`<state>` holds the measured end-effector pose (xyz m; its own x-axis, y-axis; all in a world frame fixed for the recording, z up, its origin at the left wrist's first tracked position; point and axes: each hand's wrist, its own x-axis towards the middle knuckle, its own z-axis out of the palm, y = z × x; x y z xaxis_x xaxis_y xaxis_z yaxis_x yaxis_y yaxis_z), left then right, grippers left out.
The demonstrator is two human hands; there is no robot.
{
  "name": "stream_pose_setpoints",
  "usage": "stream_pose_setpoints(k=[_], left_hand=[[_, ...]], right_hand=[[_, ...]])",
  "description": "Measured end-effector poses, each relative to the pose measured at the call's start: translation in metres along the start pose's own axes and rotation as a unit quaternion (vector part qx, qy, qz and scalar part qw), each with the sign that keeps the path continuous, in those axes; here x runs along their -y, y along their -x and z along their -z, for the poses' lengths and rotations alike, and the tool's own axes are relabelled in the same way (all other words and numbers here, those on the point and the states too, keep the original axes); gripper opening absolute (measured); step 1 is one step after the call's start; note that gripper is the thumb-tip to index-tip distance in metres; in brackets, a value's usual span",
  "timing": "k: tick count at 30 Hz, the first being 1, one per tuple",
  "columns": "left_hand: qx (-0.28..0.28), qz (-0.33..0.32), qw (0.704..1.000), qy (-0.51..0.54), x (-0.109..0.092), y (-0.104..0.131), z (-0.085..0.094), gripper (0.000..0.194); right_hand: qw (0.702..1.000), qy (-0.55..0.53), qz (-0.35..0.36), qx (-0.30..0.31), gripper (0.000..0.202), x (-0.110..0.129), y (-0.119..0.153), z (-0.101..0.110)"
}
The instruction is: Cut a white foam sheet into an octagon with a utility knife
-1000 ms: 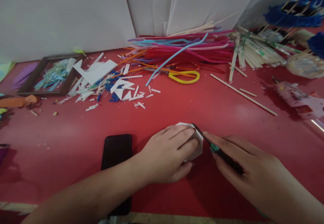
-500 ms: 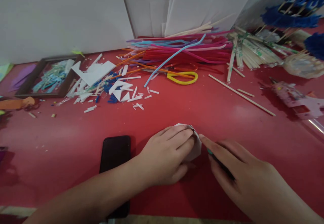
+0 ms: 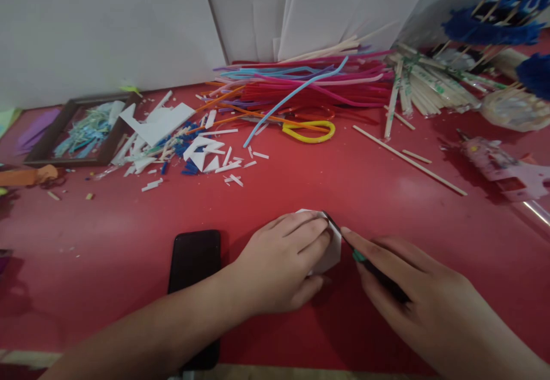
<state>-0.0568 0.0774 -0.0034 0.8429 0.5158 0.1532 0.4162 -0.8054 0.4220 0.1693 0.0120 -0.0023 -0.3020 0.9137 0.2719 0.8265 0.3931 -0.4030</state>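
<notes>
A small white piece with angled edges [image 3: 332, 252] lies on the red table under my left hand [image 3: 287, 259]. The fingers of that hand are pressed together over it, and its left part is hidden beneath them. My right hand [image 3: 408, 288] is closed around a dark craft knife [image 3: 384, 279] with a green part near its blade. The index finger stretches along the knife, and the thin blade meets the upper right edge of the white piece, close to the left fingertips.
A black phone [image 3: 195, 262] lies beside and partly under my left forearm. Farther back are white paper scraps [image 3: 165, 124], a brown frame [image 3: 36, 137], yellow-handled scissors [image 3: 309, 132], pipe cleaners [image 3: 313, 90], wooden sticks [image 3: 408, 160] and a pink glue gun [image 3: 494, 165].
My right hand and the knife have shifted slightly right and down, and more of the blade shows. My left hand remains on the white piece.
</notes>
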Motion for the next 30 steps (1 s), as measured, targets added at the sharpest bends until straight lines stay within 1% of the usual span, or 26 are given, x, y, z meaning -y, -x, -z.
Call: stream_pose_setpoints(k=[5, 10, 12, 16, 23, 30], left_hand=[[-0.003, -0.004, 1.0, -0.008, -0.001, -0.001, 0.001, 0.052], [0.012, 0.014, 1.0, -0.01, -0.003, -0.003, 0.004, 0.051], [0.017, 0.015, 1.0, -0.006, -0.003, -0.003, 0.004, 0.052], [0.018, 0.007, 1.0, -0.004, -0.002, -0.004, 0.004, 0.05], [-0.007, -0.002, 1.0, -0.014, -0.002, -0.005, 0.002, 0.051], [0.01, 0.007, 1.0, -0.017, -0.004, -0.006, 0.004, 0.045]], right_hand=[[1.0, -0.007, 0.002, 0.001, 0.038, -0.001, -0.001, 0.002], [0.999, -0.027, -0.002, 0.039, 0.039, -0.006, -0.001, 0.006], [0.998, -0.032, -0.005, 0.045, 0.04, -0.007, -0.002, 0.007], [0.998, -0.036, -0.003, 0.048, 0.042, -0.008, -0.006, 0.008], [0.997, -0.039, 0.015, 0.059, 0.04, -0.011, -0.008, 0.013], [0.997, -0.043, 0.008, 0.056, 0.038, -0.01, -0.009, 0.012]])
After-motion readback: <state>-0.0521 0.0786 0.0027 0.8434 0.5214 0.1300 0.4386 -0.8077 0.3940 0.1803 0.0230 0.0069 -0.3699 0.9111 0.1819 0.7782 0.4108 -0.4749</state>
